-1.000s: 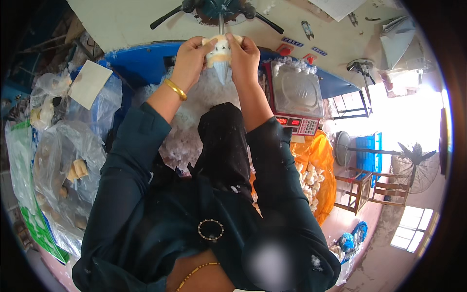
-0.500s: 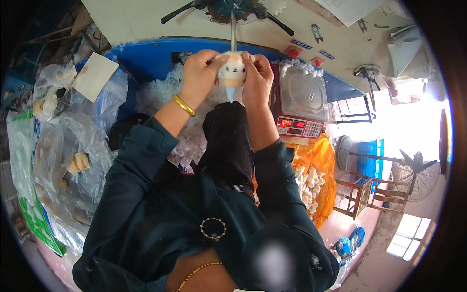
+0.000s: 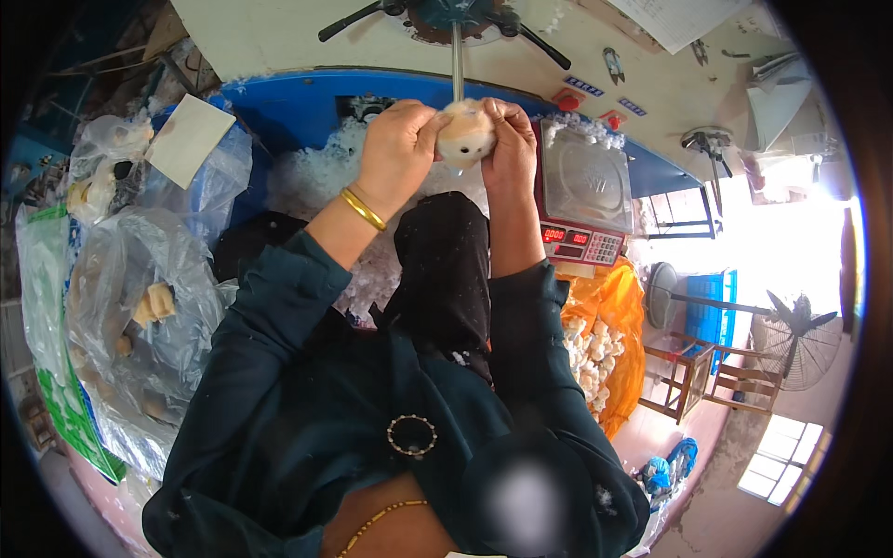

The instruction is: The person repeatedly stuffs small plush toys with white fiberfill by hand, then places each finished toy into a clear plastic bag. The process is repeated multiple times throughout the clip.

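A small cream and tan plush toy (image 3: pixel 465 136) with dark dot eyes is held between my two hands. My left hand (image 3: pixel 395 149), with a gold bangle at the wrist, grips its left side with thumb and fingers. On the other side, my right hand (image 3: pixel 511 149) pinches it near the top. A thin metal tube (image 3: pixel 457 67) comes down from the machine (image 3: pixel 453 17) and meets the toy's far side; whether its tip is inside cannot be seen. The toy's lower body is mostly hidden beneath its head.
White stuffing (image 3: pixel 321 177) lies in the blue tray (image 3: pixel 307 86) beneath my hands. A red scale (image 3: pixel 586 186) stands to the right, above an orange bag (image 3: pixel 621 312) of small pale pieces. Clear plastic bags (image 3: pixel 139 307) lie at left. Snips (image 3: pixel 612 65) rest on the worktop.
The toy has tipped over between my hands: its top now faces me more, and the pale blue part below is mostly out of sight. Both hands still grip it.
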`<state>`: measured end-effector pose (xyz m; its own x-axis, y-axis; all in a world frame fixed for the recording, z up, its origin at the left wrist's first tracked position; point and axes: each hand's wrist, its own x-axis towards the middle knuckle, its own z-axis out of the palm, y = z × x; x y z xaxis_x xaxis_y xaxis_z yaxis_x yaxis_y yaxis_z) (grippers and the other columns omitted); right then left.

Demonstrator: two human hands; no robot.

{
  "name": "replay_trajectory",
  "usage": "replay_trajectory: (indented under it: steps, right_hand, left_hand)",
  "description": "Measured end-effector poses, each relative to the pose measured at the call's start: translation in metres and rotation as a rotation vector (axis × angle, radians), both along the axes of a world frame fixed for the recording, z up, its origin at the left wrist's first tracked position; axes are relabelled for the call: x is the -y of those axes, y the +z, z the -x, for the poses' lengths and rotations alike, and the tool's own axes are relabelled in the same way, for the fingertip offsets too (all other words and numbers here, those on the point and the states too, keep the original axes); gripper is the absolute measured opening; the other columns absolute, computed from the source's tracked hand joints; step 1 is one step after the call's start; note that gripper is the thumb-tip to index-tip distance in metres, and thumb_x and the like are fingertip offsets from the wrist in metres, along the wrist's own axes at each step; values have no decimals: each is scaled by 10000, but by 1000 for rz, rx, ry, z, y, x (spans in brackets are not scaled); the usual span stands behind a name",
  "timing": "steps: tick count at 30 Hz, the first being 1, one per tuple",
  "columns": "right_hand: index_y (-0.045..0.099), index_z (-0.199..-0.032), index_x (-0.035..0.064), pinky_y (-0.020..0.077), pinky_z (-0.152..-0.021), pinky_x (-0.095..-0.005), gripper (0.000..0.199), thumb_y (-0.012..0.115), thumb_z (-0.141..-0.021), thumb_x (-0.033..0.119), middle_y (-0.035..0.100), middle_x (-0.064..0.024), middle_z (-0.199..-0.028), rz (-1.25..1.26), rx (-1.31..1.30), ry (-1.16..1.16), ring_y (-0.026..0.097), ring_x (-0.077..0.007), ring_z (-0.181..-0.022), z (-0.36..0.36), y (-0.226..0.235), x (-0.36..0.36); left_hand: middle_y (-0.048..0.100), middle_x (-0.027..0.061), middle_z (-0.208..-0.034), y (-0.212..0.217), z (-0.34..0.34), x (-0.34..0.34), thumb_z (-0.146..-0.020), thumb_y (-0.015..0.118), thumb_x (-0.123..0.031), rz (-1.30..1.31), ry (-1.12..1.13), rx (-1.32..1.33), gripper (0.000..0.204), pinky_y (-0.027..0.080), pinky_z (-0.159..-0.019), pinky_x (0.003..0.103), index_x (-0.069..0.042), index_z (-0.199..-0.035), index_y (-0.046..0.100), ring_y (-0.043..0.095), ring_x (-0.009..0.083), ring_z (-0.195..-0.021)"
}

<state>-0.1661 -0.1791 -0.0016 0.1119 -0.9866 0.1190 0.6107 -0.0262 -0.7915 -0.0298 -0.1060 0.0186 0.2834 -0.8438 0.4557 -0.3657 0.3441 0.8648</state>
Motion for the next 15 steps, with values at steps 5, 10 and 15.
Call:
replay_trajectory:
  steps: [5,10,15]
  right_hand:
    - [620,-800,56,425,-700,-194,102,701,-828,0,598,4,-869,77,-107,-88,542,-69,-775,-16,13,-49]
    - [614,-803,50,476,-759,-228,98,672,-842,-19,597,-19,-920,44,54,-41,578,-100,-817,6,-4,-30]
    - [614,-802,48,451,-757,-223,91,670,-844,-9,604,-24,-883,62,36,-8,565,-104,-816,4,-3,-1]
  left_hand:
    - [599,118,-710,-8,-28,16,-867,631,-106,151,59,265,168,471,-557,340,24,-760,625,603,255,-614]
    - [592,132,-712,2,-8,-11,-859,618,-90,139,34,321,128,472,-579,361,15,-787,619,589,299,-637]
    - [577,146,-701,5,0,2,-840,606,-50,115,66,260,125,459,-568,393,9,-732,585,561,336,-623]
